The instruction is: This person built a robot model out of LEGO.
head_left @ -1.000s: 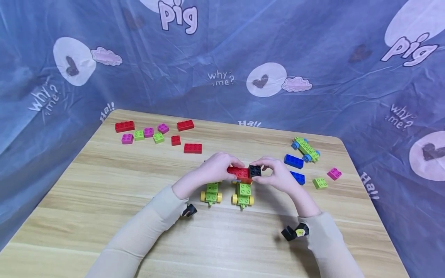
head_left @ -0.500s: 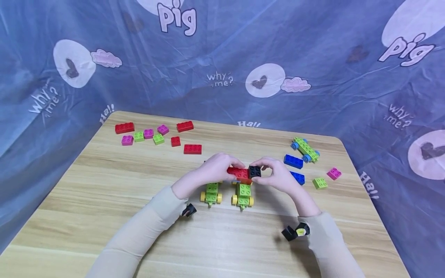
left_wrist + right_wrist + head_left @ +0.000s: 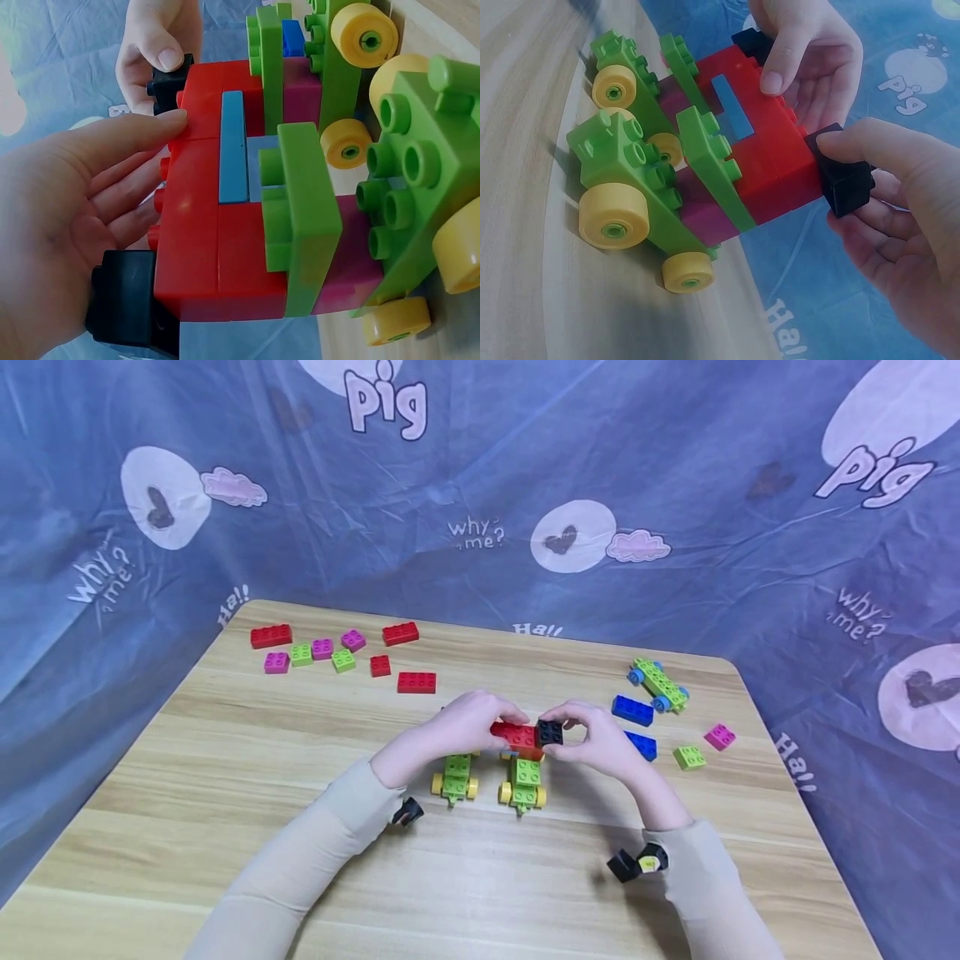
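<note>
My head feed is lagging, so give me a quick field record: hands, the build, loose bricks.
left hand: holds the red bricks of the build
right hand: pinches the black brick at the build's right end
build: red bricks over two green wheeled bases, on the table
loose bricks: red, pink, green far left; blue, green, pink right

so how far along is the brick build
Done: red bricks sit stacked on two green wheeled bases. In hand: right hand pinches a black brick at the stack's end while left hand steadies it. Left: loose bricks lie unused on the table.
</note>
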`<state>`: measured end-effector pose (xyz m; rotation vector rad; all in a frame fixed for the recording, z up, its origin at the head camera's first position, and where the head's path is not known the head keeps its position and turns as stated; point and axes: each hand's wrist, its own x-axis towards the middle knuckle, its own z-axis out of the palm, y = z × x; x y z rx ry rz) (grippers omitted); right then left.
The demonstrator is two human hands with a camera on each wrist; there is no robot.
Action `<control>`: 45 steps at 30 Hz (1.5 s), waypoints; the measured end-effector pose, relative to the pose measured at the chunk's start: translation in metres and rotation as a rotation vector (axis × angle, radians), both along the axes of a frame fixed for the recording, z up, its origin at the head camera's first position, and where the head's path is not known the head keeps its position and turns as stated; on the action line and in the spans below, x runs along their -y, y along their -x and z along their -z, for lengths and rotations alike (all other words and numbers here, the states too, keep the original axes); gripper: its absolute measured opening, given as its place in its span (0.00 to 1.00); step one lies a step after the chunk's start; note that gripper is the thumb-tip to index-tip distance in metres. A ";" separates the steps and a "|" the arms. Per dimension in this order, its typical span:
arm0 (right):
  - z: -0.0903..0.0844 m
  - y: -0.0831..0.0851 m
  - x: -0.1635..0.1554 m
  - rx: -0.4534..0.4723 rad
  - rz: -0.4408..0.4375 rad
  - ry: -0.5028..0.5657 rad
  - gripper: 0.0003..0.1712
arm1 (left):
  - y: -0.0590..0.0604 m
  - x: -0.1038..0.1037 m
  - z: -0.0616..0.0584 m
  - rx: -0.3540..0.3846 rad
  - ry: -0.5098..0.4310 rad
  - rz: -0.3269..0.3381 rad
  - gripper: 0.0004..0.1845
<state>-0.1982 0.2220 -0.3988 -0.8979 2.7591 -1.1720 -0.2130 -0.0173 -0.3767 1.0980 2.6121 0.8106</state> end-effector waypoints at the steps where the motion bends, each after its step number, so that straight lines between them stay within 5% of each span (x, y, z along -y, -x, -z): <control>1: 0.001 0.000 0.000 -0.001 -0.002 -0.001 0.19 | 0.000 0.000 0.000 0.001 0.007 0.000 0.22; 14: 0.002 -0.002 0.002 0.028 0.003 0.007 0.23 | -0.002 0.006 -0.005 -0.018 0.048 0.006 0.22; 22: 0.003 -0.004 0.009 0.055 0.048 0.041 0.23 | -0.001 0.025 -0.009 -0.021 -0.034 -0.019 0.20; 34: 0.008 -0.004 0.010 0.073 0.076 0.079 0.22 | 0.012 0.082 -0.018 -0.201 -0.271 -0.171 0.19; 45: 0.008 -0.004 0.009 0.109 0.068 0.090 0.22 | 0.033 0.153 -0.013 -0.138 -0.165 -0.405 0.28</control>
